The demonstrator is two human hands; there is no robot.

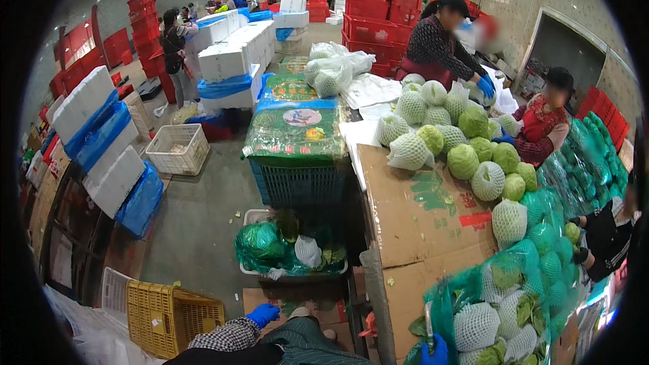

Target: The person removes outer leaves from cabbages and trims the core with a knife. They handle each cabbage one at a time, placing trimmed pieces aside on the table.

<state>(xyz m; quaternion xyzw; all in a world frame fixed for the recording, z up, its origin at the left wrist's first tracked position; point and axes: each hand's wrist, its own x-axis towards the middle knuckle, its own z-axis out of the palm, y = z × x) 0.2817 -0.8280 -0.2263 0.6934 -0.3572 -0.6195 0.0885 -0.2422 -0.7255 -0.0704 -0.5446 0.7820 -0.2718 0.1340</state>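
Note:
My left hand (263, 316), in a blue glove, hangs beside my leg with nothing visible in it, its fingers loosely apart. At the bottom edge my right hand (434, 351), also blue-gloved, is closed on a slim metal-looking tool (429, 317), perhaps a knife; its exact kind is unclear. Right of this hand, an open green plastic bag (441, 291) holds cabbages, several in white foam nets (476, 327), with loose leaves among them. Further up the cardboard-covered table (405, 228) lies a pile of round cabbages (462, 162), some bare and some in foam nets.
Two co-workers stand behind the pile; another person's dark-gloved hands (582, 256) are at the right. On the floor are a tray (248, 268) of cabbage in green plastic, a yellow crate (152, 319) and a white crate (177, 149). A teal crate (299, 185) stands beside the table.

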